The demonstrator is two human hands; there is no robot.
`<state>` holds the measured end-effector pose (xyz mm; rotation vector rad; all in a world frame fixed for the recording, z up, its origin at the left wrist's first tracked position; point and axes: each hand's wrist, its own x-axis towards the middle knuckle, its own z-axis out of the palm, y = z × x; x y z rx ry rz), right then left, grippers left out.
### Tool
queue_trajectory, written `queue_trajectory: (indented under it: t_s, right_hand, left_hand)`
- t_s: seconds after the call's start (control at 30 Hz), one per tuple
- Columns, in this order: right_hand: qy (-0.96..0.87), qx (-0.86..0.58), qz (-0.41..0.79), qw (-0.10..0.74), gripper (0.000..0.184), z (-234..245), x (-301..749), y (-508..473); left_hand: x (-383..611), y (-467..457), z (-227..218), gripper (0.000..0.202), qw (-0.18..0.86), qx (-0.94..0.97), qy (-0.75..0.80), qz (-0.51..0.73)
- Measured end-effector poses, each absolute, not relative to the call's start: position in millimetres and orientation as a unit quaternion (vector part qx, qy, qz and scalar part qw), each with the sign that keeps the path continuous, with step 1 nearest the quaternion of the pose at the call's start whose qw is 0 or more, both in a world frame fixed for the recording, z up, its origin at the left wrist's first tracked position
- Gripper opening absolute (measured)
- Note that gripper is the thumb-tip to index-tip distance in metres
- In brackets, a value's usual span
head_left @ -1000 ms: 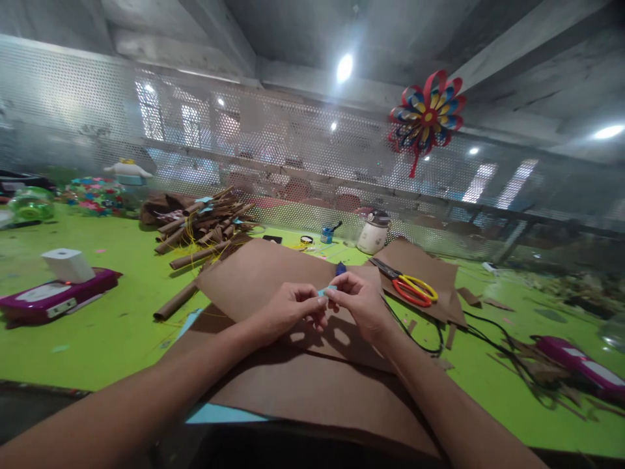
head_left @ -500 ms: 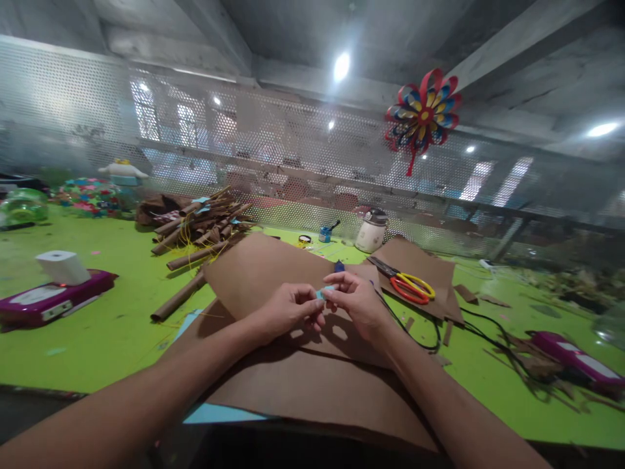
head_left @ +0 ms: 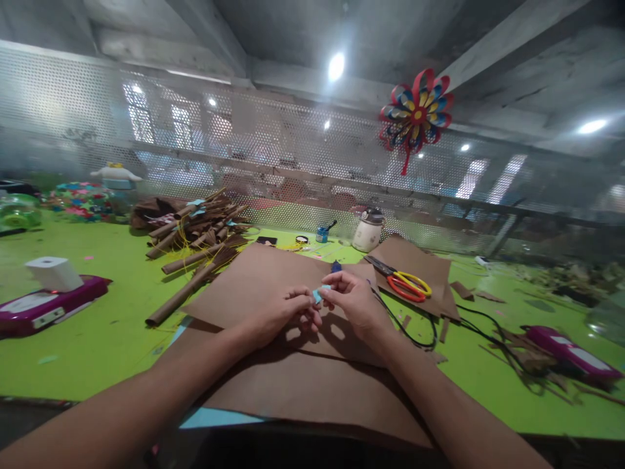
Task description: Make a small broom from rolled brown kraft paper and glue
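Note:
Between my two hands is a small piece of light blue paper [head_left: 318,295], pinched at its edges. My left hand [head_left: 288,314] has thumb and forefinger closed at the paper's left side. My right hand [head_left: 354,301] pinches its right side with thumb and fingers. Both hands are just above large sheets of brown paper [head_left: 244,280] stacked on the green table [head_left: 97,365]. A strip of light blue paper [head_left: 219,417] shows beneath the sheets at the front edge. A dark blue object [head_left: 336,266], partly hidden, lies behind my right hand.
Scissors [head_left: 407,285] with red and yellow handles lie on brown paper at the right. Rolled brown paper tubes [head_left: 190,286] are piled at the left. A white jar [head_left: 368,233] stands behind. Purple power strips [head_left: 571,355] and black cables [head_left: 493,329] lie about.
The raised left part of the top brown sheet has dropped flatter. My hands still hold the blue paper, slightly turned, with more of it showing. The view has shifted a little.

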<state>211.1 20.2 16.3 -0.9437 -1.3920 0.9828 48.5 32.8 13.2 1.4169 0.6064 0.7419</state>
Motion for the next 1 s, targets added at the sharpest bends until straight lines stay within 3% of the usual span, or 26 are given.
queue_trajectory:
  t_s: [0.3, 0.47, 0.63, 0.8, 1.0]
  right_hand:
    - [-0.585, -0.427, 0.413, 0.552, 0.024, 16, 209, 16]
    - [-0.556, -0.405, 0.487, 0.539, 0.025, 20, 212, 16]
    - [-0.584, -0.368, 0.549, 0.472, 0.026, 25, 221, 17]
    - [-0.635, -0.398, 0.485, 0.451, 0.019, 19, 223, 21]
    - [-0.625, -0.428, 0.432, 0.490, 0.014, 15, 215, 20]
  left_hand:
    - [50, 30, 17, 0.027, 0.640, 0.635, 0.303, 0.308]
    - [48, 29, 19, 0.029, 0.630, 0.656, 0.296, 0.292]
    - [46, 29, 18, 0.028, 0.643, 0.660, 0.278, 0.273]
    - [46, 30, 17, 0.022, 0.636, 0.662, 0.298, 0.261]
    - [47, 31, 15, 0.019, 0.634, 0.649, 0.296, 0.298]
